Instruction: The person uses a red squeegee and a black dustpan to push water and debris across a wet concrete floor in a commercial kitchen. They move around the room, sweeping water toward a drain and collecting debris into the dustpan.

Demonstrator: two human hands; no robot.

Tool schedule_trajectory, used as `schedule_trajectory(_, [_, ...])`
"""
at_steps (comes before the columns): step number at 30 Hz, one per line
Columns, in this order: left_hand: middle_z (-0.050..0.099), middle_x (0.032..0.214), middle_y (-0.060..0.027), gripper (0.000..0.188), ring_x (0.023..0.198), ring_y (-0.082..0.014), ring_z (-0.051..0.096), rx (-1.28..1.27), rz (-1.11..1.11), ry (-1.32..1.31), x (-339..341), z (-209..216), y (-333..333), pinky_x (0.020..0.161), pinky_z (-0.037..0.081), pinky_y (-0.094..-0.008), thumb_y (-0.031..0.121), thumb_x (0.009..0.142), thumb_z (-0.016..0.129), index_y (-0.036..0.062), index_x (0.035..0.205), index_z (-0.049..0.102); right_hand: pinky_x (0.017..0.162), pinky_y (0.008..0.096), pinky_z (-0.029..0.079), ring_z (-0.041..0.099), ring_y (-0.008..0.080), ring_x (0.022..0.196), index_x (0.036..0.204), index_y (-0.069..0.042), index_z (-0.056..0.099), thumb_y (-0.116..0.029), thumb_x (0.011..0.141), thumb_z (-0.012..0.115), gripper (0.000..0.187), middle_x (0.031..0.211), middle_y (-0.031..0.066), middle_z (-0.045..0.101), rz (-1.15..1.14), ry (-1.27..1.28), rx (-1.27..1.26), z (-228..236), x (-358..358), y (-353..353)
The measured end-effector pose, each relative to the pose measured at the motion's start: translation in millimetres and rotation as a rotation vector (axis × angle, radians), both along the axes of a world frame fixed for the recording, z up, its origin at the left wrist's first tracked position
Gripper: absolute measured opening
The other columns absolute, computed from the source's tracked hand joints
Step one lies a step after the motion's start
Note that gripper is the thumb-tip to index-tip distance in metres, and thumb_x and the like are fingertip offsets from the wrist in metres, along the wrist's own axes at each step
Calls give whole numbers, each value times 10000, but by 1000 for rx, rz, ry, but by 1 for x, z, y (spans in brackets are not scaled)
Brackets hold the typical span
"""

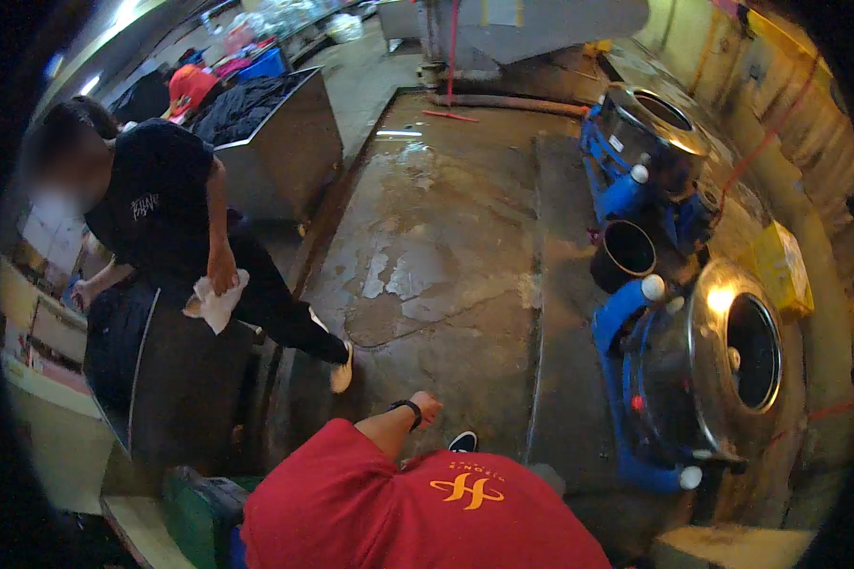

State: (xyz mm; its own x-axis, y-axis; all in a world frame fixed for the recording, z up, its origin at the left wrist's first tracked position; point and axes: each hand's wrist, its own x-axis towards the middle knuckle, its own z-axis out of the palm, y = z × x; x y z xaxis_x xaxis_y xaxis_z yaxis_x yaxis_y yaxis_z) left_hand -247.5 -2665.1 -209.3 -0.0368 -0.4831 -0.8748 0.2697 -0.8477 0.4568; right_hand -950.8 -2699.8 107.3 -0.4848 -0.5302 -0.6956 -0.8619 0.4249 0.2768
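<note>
My left hand point(429, 408) hangs in front of my red shirt point(417, 512), a dark band around its wrist. Its fingers look curled into a loose fist over the wet floor, and nothing shows in them. Just below it, the tip of a dark shoe point(463, 442) is visible. My right hand is out of the picture. On the left a person in dark clothes point(161, 190) is stepping, with a whitish cloth point(216, 299) in one hand. That person's other hand is over a metal bin of dark cloth point(114, 351).
Two round steel machines with blue frames point(645, 133) point(702, 370) stand along the right, a dark bucket point(624, 254) between them. A metal bin point(285, 142) heaped with dark fabric stands far left. A red-headed floor squeegee point(451, 116) and a hose point(512, 102) lie beyond the wet floor point(446, 237).
</note>
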Motion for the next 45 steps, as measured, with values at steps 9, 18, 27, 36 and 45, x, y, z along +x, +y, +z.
schedule_trajectory(9, [611, 806, -43, 143, 681, -283, 621, 55, 429, 251, 80, 23, -92, 569, 500, -496, 243, 904, 636, 142, 994, 590, 573, 342, 480, 604, 213, 672, 911, -75, 638, -223, 821, 784, 227, 814, 85, 650, -286, -342, 79, 37, 182, -174])
schedule_trajectory(18, [607, 827, -64, 208, 709, -248, 624, 32, 648, -161, 236, 28, -123, 620, 536, -484, 276, 900, 664, 120, 1019, 594, 458, 317, 437, 574, 181, 552, 826, -47, 662, -202, 868, 751, 184, 653, 54, 615, -333, -509, 410, -122, 311, -462])
schedule_trajectory(27, [638, 816, -37, 140, 733, -291, 650, 153, -496, -862, 280, 22, -174, 616, 516, -452, 276, 856, 651, 157, 929, 638, 422, 384, 435, 548, 230, 463, 709, 33, 619, -70, 828, 702, 178, 618, 147, 607, 9, -864, 248, -184, 597, -724])
schedule_trajectory(36, [603, 814, -61, 192, 739, -288, 600, -181, -450, -795, 441, -29, -305, 674, 486, -457, 306, 913, 630, 165, 1041, 604, 361, 336, 402, 575, 195, 452, 908, 26, 621, 47, 771, 680, 151, 639, 120, 612, 120, -894, 136, -124, 871, -863])
schedule_trajectory(45, [587, 1263, -171, 742, 980, -344, 647, -170, 478, 187, 640, 165, -793, 881, 520, -530, 544, 857, 712, 41, 1342, 462, 353, 332, 391, 560, 180, 451, 1035, 29, 515, 23, 791, 678, 294, 619, 101, 565, 176, -1080, 93, -70, 1154, -947])
